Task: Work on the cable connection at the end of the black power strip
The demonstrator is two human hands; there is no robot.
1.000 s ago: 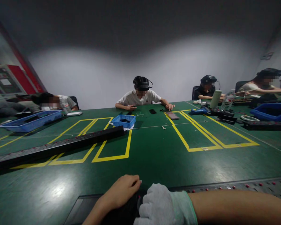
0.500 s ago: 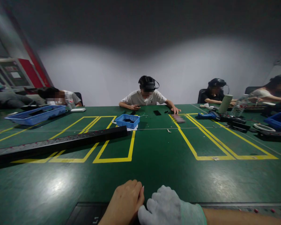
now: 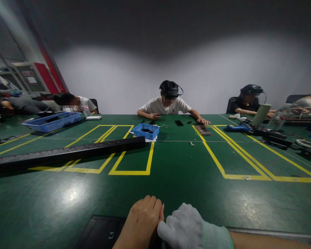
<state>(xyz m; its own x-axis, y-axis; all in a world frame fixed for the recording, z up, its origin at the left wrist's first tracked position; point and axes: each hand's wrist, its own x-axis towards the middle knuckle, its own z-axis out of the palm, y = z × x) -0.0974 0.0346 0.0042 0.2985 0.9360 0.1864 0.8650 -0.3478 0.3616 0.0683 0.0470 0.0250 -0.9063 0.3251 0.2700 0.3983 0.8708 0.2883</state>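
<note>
My bare left hand is closed, its knuckles upward and fingers curled under. Close beside it on the right, my right hand wears a pale knitted glove with a green cuff and is closed too. Both sit over a long black bar marked "L1", lying along the near table edge. The undersides of my hands are hidden, so whatever the fingers hold, if anything, does not show.
Another long black bar with red dots lies across the table's left side. Small blue basket stands ahead, a larger blue basket farther left. Across sits a co-worker. A bottle and blue tool are at right.
The view has turned slightly left, so the table and people appear shifted right. My hands stay closed side by side over the bar, in nearly the same pose.
</note>
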